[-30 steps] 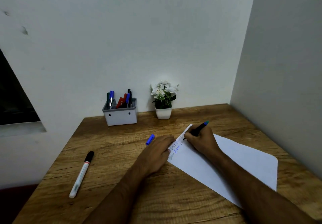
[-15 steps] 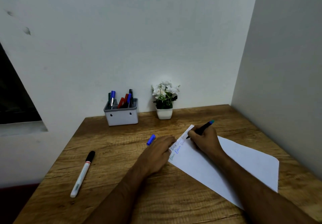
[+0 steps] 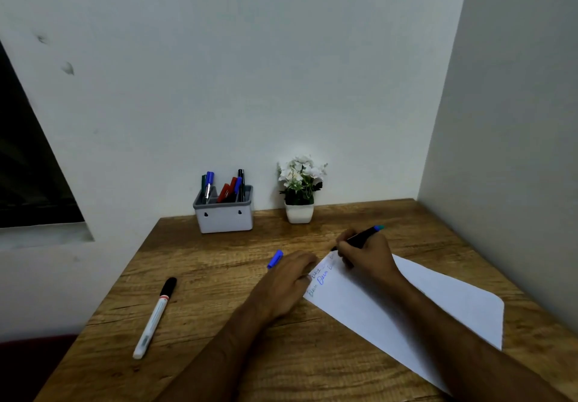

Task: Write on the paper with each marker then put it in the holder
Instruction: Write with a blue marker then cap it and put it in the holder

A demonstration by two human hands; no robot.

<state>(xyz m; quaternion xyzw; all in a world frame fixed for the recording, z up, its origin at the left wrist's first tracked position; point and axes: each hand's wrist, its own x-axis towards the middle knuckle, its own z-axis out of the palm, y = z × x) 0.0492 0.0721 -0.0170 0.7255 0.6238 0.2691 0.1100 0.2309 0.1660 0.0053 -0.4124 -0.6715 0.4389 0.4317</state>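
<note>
A white paper (image 3: pixel 438 301) lies at an angle on the wooden desk (image 3: pixel 219 276), with a few lines of blue writing near its left corner. My right hand (image 3: pixel 364 253) grips a black marker (image 3: pixel 364 235) with a teal end, its tip down at the paper's top corner. My left hand (image 3: pixel 287 283) rests on the paper's left edge, and a blue cap (image 3: pixel 275 258) sticks out from its thumb side. A white marker with a black cap (image 3: pixel 155 317) lies loose at the desk's left. The grey-rimmed white holder (image 3: pixel 223 218) stands at the back with several markers in it.
A small white pot of white flowers (image 3: pixel 299 193) stands right of the holder against the back wall. A side wall closes the desk's right edge. The desk's left edge drops off beside the loose marker.
My right hand has crept up and to the right along the writing line with the marker. My left hand and the paper have stayed put.
</note>
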